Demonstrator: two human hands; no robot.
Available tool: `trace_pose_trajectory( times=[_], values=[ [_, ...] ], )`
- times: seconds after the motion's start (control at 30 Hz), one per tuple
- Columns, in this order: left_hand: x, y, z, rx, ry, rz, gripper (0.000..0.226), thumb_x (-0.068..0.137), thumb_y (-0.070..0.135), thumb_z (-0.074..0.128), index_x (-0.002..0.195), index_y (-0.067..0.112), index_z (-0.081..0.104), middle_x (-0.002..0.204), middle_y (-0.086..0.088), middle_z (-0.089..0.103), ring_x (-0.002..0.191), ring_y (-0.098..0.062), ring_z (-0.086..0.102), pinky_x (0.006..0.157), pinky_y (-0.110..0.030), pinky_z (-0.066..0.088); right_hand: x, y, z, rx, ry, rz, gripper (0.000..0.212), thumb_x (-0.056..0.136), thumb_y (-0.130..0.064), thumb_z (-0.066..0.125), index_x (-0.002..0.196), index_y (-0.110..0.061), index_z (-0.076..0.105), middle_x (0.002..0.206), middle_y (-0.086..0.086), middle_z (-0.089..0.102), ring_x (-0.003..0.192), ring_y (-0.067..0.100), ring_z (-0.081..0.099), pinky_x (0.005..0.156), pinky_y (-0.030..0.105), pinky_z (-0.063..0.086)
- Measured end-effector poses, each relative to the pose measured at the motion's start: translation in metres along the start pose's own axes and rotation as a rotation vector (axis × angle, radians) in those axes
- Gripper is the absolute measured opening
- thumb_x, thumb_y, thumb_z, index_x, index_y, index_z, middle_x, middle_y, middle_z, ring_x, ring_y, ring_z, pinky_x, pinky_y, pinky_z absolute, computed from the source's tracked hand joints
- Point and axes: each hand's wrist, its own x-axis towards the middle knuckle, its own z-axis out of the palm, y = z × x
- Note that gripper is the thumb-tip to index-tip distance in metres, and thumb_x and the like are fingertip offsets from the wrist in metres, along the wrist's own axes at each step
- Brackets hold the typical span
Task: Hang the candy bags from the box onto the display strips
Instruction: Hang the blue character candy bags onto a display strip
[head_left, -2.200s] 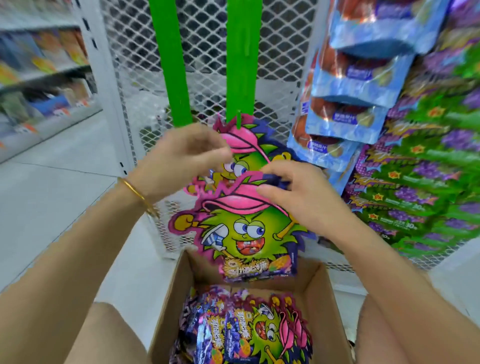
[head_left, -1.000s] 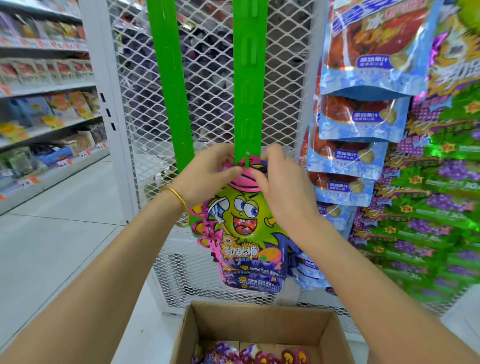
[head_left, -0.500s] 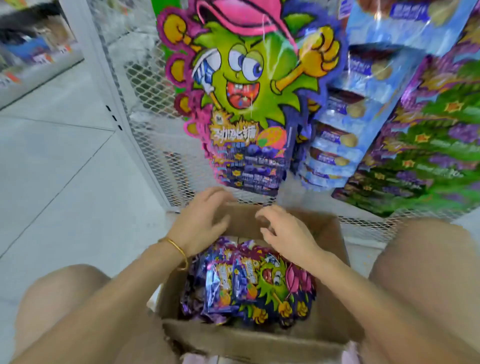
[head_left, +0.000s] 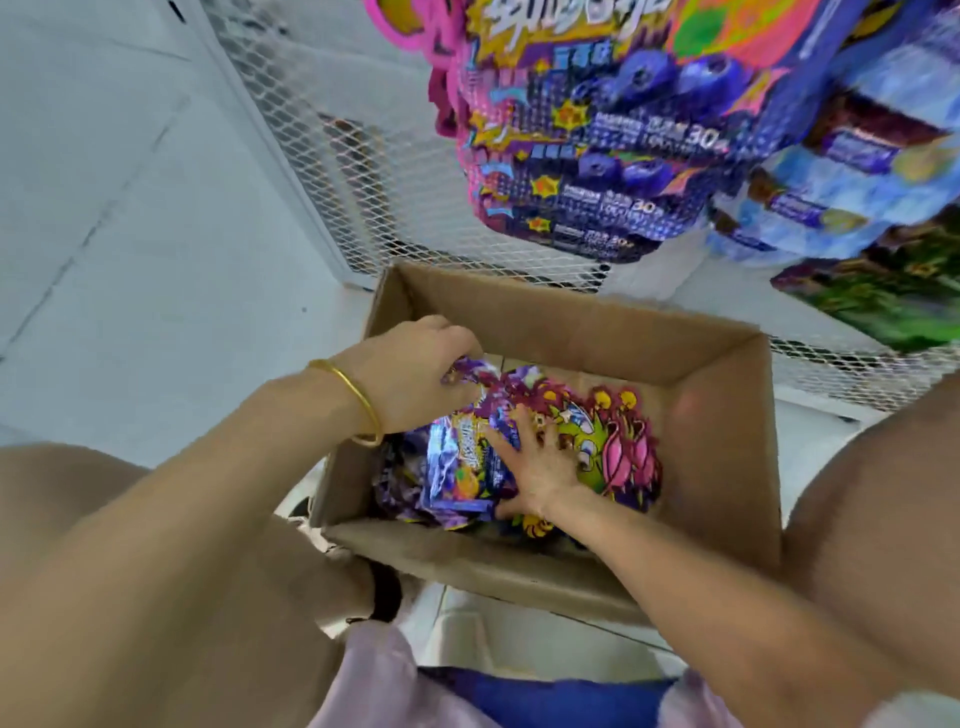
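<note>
Cardboard box (head_left: 571, 327) on floor btwn knees (head_left: 883, 493), 6 o'clock, top open, matte brown walls. Inside, bare cardboard on 3 o'clock side. Candy bags (head_left: 608, 441) heaped toward 9: glossy crinkled foil, die-cut wavy edges. R hand (head_left: 540, 462) flat, fingers spread, pressing on heap. L hand (head_left: 415, 379), gold bangle (head_left: 358, 400) on wrist, fingers curled, pinching purple bag (head_left: 478, 371) at heap's 11. Beyond: white wire mesh (head_left: 363, 171) at 12. Hung bags (head_left: 597, 156) at 1, above far rim, not touching.
</note>
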Motion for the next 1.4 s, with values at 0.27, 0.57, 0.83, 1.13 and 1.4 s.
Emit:
trace_pose_trajectory(
  times=[0.27,0.57,0.83,1.13,1.4],
  values=[
    [-0.003,-0.008,0.006,0.015,-0.043,-0.026,0.044,0.09,0.035,0.052,0.13,0.018,0.045,0.125,-0.008,0.046,0.113,-0.025,0.049,0.1,-0.033,0.038,-0.008,0.028,-0.037,0.089,0.245,0.029,0.052,0.093,-0.023,0.046,0.139,-0.007,0.028,0.142,0.02,0.039,0.117,0.038,0.051,0.089,0.044,0.048],
    [0.001,0.012,0.019,0.196,-0.257,0.112,0.091,0.072,0.044,0.073,0.143,0.027,0.018,0.141,-0.003,0.028,0.128,-0.025,0.03,0.107,-0.041,0.033,-0.069,0.073,-0.107,1.247,0.738,0.57,0.032,0.097,-0.013,0.036,0.085,0.009,0.056,0.09,0.029,0.061,0.09,0.041,0.06,0.074,0.041,0.044],
    [-0.005,0.026,0.015,0.176,0.018,0.27,0.051,0.082,0.026,0.066,0.128,0.021,0.046,0.13,-0.002,0.046,0.121,-0.022,0.042,0.1,-0.036,0.038,-0.102,0.087,-0.092,2.329,-0.018,0.616,0.024,0.1,-0.007,0.032,0.114,0.01,0.042,0.119,0.029,0.054,0.088,0.039,0.067,0.042,0.043,0.053],
    [-0.009,0.033,-0.005,-0.121,0.373,0.189,0.018,0.09,0.021,0.056,0.105,0.013,0.06,0.084,0.005,0.052,0.079,-0.013,0.046,0.066,-0.024,0.031,-0.143,0.089,-0.135,1.215,0.501,0.289,0.04,0.101,-0.035,0.033,0.127,-0.012,0.053,0.129,0.007,0.056,0.115,0.022,0.052,0.097,0.033,0.039],
    [-0.024,0.05,-0.033,-0.288,0.392,0.221,0.008,0.087,0.018,0.061,0.085,0.01,0.063,0.064,0.011,0.046,0.059,-0.002,0.044,0.055,-0.013,0.033,-0.196,0.026,-0.199,0.878,0.624,-0.327,0.008,0.086,-0.016,0.064,0.093,-0.015,0.066,0.085,-0.004,0.065,0.078,0.005,0.058,0.077,0.022,0.047]
  ],
)
